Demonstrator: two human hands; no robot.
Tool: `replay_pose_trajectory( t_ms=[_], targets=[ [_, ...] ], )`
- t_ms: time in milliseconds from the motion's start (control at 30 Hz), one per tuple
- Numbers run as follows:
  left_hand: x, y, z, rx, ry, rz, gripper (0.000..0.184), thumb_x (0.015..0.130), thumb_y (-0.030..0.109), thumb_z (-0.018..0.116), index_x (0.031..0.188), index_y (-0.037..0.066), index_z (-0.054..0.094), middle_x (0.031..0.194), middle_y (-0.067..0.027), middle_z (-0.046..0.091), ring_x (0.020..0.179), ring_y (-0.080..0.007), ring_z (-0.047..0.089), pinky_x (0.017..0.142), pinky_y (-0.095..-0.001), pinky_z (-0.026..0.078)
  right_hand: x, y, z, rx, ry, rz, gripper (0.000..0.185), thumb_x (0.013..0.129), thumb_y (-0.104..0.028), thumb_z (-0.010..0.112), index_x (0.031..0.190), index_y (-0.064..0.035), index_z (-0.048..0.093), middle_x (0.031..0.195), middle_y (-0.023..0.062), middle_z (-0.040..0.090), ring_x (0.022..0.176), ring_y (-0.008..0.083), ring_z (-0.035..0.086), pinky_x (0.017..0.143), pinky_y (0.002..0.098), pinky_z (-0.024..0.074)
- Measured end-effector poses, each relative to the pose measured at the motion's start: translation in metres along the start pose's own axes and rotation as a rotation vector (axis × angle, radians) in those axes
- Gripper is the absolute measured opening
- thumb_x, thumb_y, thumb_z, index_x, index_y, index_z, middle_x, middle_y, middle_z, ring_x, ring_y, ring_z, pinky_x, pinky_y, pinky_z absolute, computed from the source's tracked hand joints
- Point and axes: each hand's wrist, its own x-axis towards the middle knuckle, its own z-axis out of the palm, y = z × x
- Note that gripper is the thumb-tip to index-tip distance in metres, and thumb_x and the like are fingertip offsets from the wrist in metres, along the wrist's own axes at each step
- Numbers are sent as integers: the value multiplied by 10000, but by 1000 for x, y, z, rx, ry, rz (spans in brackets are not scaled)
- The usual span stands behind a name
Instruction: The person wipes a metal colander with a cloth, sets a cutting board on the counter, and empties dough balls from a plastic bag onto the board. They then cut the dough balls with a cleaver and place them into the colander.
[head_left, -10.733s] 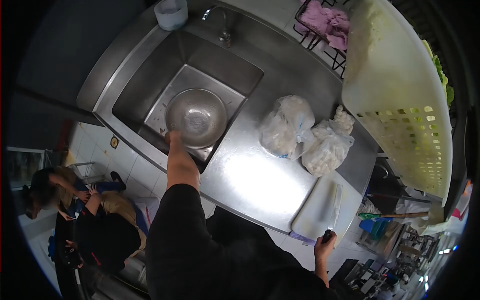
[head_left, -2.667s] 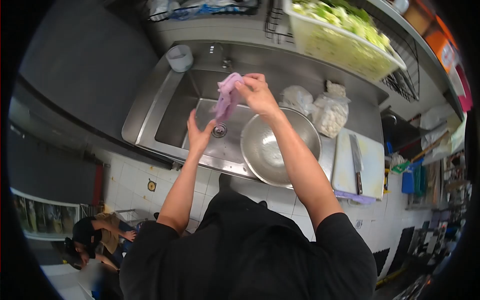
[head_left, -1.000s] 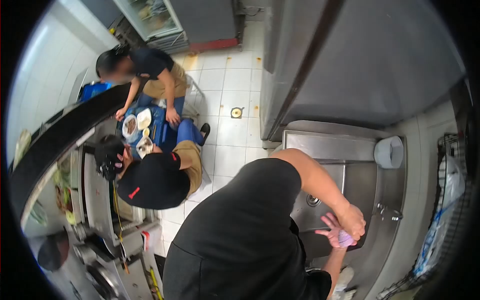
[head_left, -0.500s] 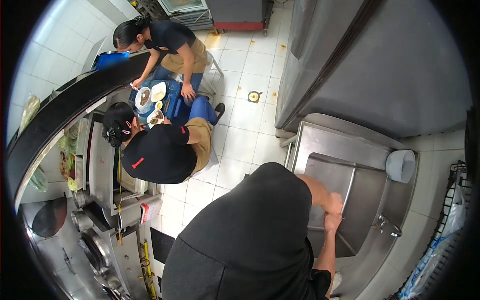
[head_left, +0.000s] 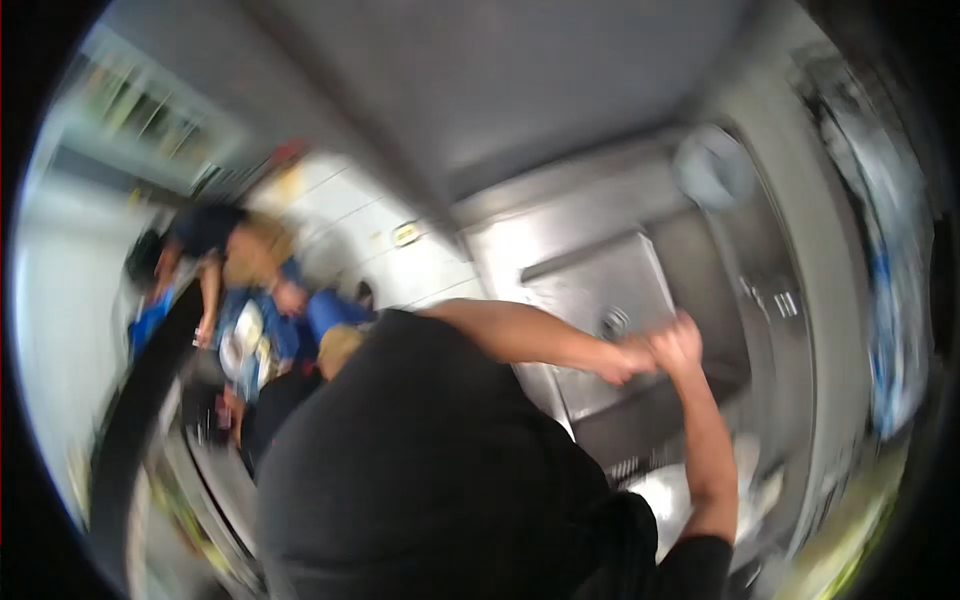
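My left hand [head_left: 626, 360] and my right hand [head_left: 679, 342] meet above the steel sink [head_left: 715, 265], touching each other. The fingers of both look curled in, though motion blurs them. Whatever lies between them, if anything, is hidden. Below and beyond the hands, the round drain [head_left: 614, 321] shows in the basin floor. A chrome tap [head_left: 770, 298] is on the sink's right side, apart from my hands.
A white tub [head_left: 713, 167] stands at the sink's far corner. Left of me, two people in dark tops sit by a bowl [head_left: 240, 345]; one person's arm [head_left: 209, 295] reaches toward it. A large grey cabinet [head_left: 480, 80] rises behind the sink. Plastic bags [head_left: 890, 320] hang at right.
The view has swung toward the sink and blurred. My hands stay together over the basin, with more of both forearms showing. The seated people now appear farther left.
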Motion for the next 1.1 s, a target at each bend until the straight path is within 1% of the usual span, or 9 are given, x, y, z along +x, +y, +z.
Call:
replay_pose_trajectory(
  t_ms=[200, 467, 533, 567, 600, 667, 833, 967, 1100],
  targets=[
    [-51, 102, -2, -364, -322, -288, 105, 890, 179, 718, 859, 134, 629, 545, 63, 354, 392, -88, 338, 380, -276, 241, 14, 28, -107, -156, 446, 95, 161, 680, -257, 683, 714, -163, 556, 622, 10, 543, 572, 203, 599, 519, 386, 485],
    [-83, 134, 0, -119, -558, -174, 232, 955, 125, 664, 790, 191, 515, 572, 69, 327, 421, -60, 280, 424, -265, 190, -2, 7, -117, -357, 1142, 408, 198, 650, -290, 684, 803, -199, 598, 790, 6, 595, 702, 204, 629, 672, 417, 526],
    [49, -7, -72, 84, -145, -277, 118, 912, 157, 745, 876, 178, 634, 616, 49, 437, 461, -84, 363, 426, -312, 289, -6, -49, 18, 573, -188, 734, 327, 771, -204, 701, 1083, -138, 775, 1093, 158, 757, 922, 320, 740, 835, 498, 565],
    [65, -39, -106, 971, -249, -214, 182, 833, 185, 807, 969, 130, 700, 640, 28, 497, 514, -113, 460, 448, -335, 364, -15, -87, 31, 798, -111, 634, 315, 858, -161, 661, 1145, -112, 778, 1167, 199, 748, 985, 362, 739, 881, 523, 560],
    [46, -15, -78, 874, -266, -220, 257, 793, 190, 825, 1006, 110, 706, 656, 19, 522, 538, -127, 498, 463, -332, 391, -7, -101, 19, 735, -284, 902, 350, 895, -201, 654, 1222, -96, 725, 1172, 165, 727, 1051, 323, 703, 927, 500, 523],
    [0, 25, -45, 886, -362, -190, 376, 749, 173, 830, 1087, 76, 696, 722, -12, 591, 601, -148, 567, 500, -326, 447, -42, -135, -27, 311, 313, 933, 488, 855, -220, 695, 1323, -100, 621, 1192, 117, 670, 1120, 281, 643, 965, 458, 474],
    [-46, 109, -5, 1150, -695, 55, 452, 768, 154, 823, 1178, 46, 666, 924, -71, 697, 746, -161, 657, 605, -303, 546, -94, -163, -123, 452, 312, 956, 606, 776, -178, 781, 1326, -100, 538, 1235, 126, 607, 1213, 304, 579, 998, 487, 455],
    [98, 68, -87, -456, -809, -196, 706, 832, 416, 830, 1378, 34, 599, 1201, -160, 700, 1086, -262, 700, 837, -389, 602, -156, -187, -173, 650, 842, 1317, 593, 797, -174, 806, 1308, -58, 529, 1150, 167, 655, 1077, 346, 669, 911, 470, 533],
    [87, 47, -16, 267, -655, -137, 830, 855, 585, 736, 1472, 75, 516, 1378, -195, 579, 1256, -348, 576, 932, -504, 551, -217, -226, -216, 597, 1331, 1655, 546, 898, -160, 760, 1352, 8, 507, 1170, 206, 643, 930, 298, 705, 832, 435, 577]
  ],
)
